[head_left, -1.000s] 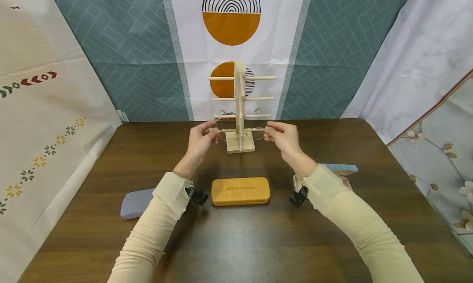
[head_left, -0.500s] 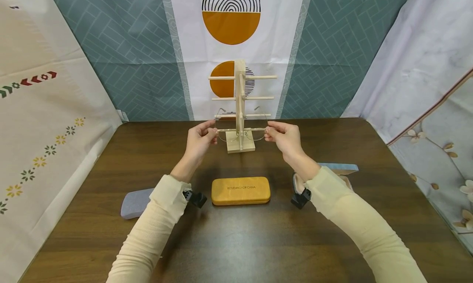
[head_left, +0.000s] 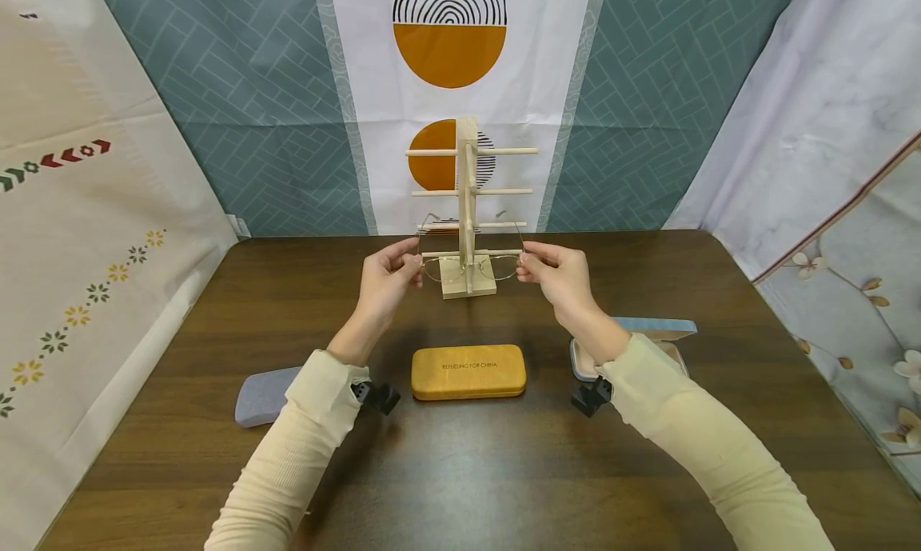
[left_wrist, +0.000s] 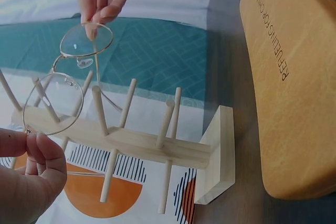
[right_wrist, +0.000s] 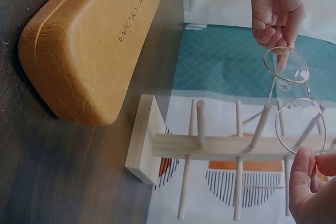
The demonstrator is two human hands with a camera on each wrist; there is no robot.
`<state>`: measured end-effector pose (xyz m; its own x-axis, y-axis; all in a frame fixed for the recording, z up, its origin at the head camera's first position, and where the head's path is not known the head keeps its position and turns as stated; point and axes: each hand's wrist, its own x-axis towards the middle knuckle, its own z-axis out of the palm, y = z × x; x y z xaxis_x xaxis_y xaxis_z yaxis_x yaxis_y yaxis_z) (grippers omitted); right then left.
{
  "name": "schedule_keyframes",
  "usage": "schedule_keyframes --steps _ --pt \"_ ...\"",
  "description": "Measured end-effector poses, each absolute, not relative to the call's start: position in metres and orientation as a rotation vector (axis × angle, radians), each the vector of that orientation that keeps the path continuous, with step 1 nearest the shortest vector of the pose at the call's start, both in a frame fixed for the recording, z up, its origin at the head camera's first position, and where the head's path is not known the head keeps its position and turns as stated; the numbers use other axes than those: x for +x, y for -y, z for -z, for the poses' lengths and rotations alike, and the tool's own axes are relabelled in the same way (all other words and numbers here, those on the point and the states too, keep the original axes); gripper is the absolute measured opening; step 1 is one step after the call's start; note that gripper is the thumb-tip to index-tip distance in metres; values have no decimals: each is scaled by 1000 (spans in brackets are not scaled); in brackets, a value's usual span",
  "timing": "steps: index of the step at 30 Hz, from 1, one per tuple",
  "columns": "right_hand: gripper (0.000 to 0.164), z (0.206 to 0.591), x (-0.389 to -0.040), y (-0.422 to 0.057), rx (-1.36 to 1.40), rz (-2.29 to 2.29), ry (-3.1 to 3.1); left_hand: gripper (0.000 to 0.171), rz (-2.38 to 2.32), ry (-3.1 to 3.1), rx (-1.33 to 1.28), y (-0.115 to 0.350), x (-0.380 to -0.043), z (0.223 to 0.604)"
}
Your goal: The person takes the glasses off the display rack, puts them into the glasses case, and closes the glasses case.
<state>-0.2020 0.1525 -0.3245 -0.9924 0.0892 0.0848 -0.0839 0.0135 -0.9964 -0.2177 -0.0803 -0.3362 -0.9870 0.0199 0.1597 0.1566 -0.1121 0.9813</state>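
Thin gold-rimmed eyeglasses (left_wrist: 86, 40) are held up in front of a pale wooden display stand (head_left: 468, 167) with pegs on both sides. My left hand (head_left: 384, 281) pinches the frame at its left hinge, thumb against fingers. At the opposite hinge my right hand (head_left: 560, 279) pinches it the same way. The temples are unfolded and point back toward the stand, one to either side of its post. In the head view the lenses overlap the stand's base and lowest pegs. Both wrist views show the clear round lenses with pegs behind them.
A yellow glasses case (head_left: 468, 373) with printed lettering lies closed in front of the stand. To the left is a grey-blue case (head_left: 262, 397), partly behind my sleeve. An open blue case (head_left: 658, 325) sits at the right, partly hidden by my right arm. Curtains hang behind the table.
The eyeglasses have dipped slightly, and my right hand has shifted a little to the right. Both hands keep their pinch on the frame; the stand and cases stay put.
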Motion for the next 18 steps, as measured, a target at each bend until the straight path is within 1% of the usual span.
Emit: schedule_keyframes --steps 18 --pt "29 324 -188 -154 55 -2109 2143 36 2273 2001 -226 82 -203 336"
